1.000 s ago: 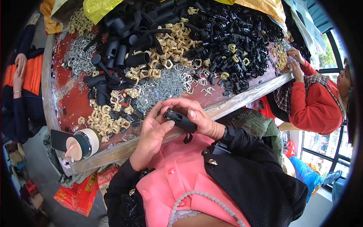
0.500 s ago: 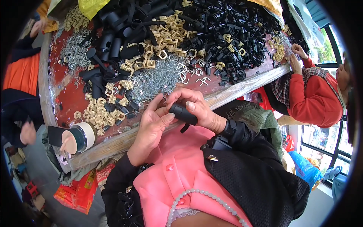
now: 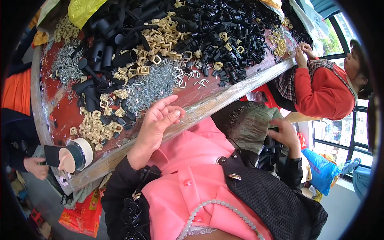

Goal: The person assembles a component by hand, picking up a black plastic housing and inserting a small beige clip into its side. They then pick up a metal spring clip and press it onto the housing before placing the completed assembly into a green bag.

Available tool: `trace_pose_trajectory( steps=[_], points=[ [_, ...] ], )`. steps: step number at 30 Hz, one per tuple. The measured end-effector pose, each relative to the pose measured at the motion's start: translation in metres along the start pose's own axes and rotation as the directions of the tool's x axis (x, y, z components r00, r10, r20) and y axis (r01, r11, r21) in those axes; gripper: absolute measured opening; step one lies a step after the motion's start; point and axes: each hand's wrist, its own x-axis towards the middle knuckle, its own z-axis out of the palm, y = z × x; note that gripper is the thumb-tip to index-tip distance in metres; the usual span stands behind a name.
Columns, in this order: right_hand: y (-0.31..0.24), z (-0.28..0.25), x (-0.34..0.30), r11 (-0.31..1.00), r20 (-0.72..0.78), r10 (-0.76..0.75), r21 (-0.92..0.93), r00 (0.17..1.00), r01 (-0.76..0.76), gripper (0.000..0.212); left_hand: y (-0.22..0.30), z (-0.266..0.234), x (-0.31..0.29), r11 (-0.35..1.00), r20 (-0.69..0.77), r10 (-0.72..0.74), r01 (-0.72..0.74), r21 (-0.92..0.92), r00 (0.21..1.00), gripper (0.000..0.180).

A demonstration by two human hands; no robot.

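My left hand (image 3: 158, 122) hovers over the table's near edge, beside the heap of small silver metal clips (image 3: 150, 88). Its index finger reaches out while the thumb presses near the curled fingers; anything pinched there is too small to make out. Out to the right, my right hand (image 3: 285, 135) has its fingers spread, slightly blurred, with nothing seen in it. Under that hand lie black plastic parts (image 3: 271, 154) beside a greenish woven sack (image 3: 250, 124). Beige plastic buckles (image 3: 100, 128) are piled to the left of the clips.
Black tubular parts (image 3: 108, 56) and small black fittings (image 3: 236, 44) cover the far side of the red table (image 3: 60, 108). A round container (image 3: 82, 154) and a dark phone-like slab (image 3: 52, 155) sit at the left corner. Co-workers are at right, in red sleeves (image 3: 320, 96), and left.
My right hand has moved away from my left, out to the right over the sack, and the black tubular part has left its grasp. My left hand stays near the table edge, fingers more curled.
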Motion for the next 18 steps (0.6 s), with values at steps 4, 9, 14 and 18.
trace_pose_trajectory(
  steps=[4,9,14,18],
  points=[
    [-0.054,-0.001,0.069,0.949,-0.193,-0.315,-0.043,0.929,0.313,0.026,-0.004,-0.002,-0.002,1.0,-0.025,-0.006,0.006,-0.003,1.0,0.046],
    [-0.112,0.029,0.175,0.686,-0.358,-0.727,-0.412,0.586,0.6,0.027,0.002,0.002,0.0,1.0,-0.051,0.017,-0.016,0.018,0.999,0.044],
    [-0.115,0.049,0.221,0.648,-0.275,-0.732,-0.564,0.624,0.512,0.025,0.007,0.007,0.006,0.998,-0.077,0.004,0.001,0.065,0.997,0.044],
    [-0.141,0.065,0.185,0.812,-0.341,-0.512,0.105,0.788,0.574,0.022,-0.002,0.012,0.013,0.983,-0.119,0.161,-0.149,0.104,0.98,0.043]
  ],
)
